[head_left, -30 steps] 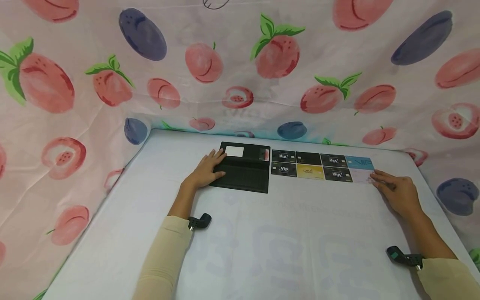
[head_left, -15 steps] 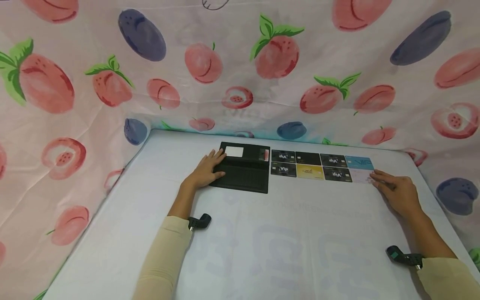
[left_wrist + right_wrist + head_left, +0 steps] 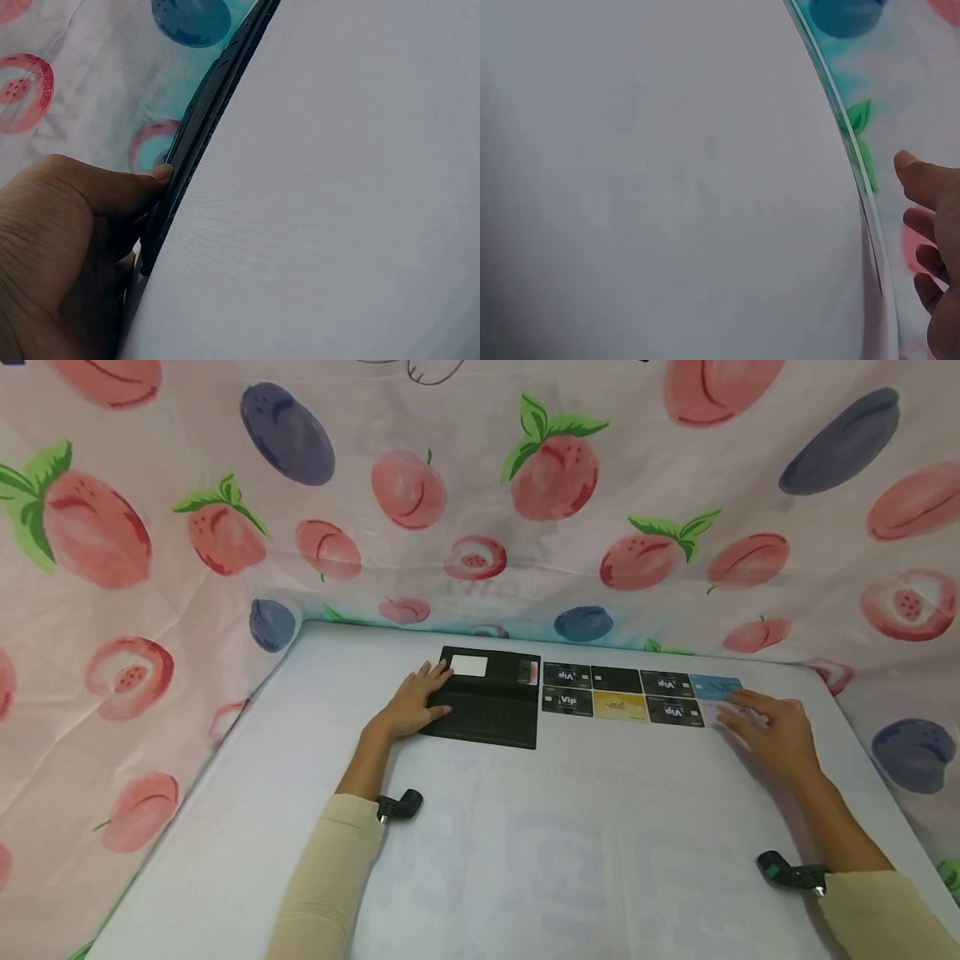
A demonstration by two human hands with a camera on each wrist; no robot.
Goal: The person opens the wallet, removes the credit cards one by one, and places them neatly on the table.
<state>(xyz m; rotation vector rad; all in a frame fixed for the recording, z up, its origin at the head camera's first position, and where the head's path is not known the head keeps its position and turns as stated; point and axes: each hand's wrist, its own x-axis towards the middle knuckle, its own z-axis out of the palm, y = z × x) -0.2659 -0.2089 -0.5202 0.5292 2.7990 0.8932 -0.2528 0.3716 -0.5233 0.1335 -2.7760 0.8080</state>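
An opened black wallet [image 3: 491,720] lies flat on the white table. My left hand [image 3: 408,703] rests on its left side with fingers spread; in the left wrist view the thumb lies over the wallet's edge. A white patch [image 3: 469,666] and a small reddish card [image 3: 533,673] show in its upper half. To the right, several cards lie in two rows: black cards [image 3: 567,702], a gold card [image 3: 619,706], a blue card [image 3: 714,686] and a pale pink card [image 3: 711,716]. My right hand [image 3: 783,739] hovers over these last two, partly covering them, its fingers loosely bent around nothing visible.
The white table surface [image 3: 570,852] stretches in front of the wallet and cards. A fruit-patterned cloth [image 3: 480,485] rises behind the table's back edge and along its left and right sides. A dark camera is worn on each wrist.
My right hand has left the right edge of the pale pink card and moved left over the pink and blue cards. My left hand stays on the wallet; the view has tipped up slightly.
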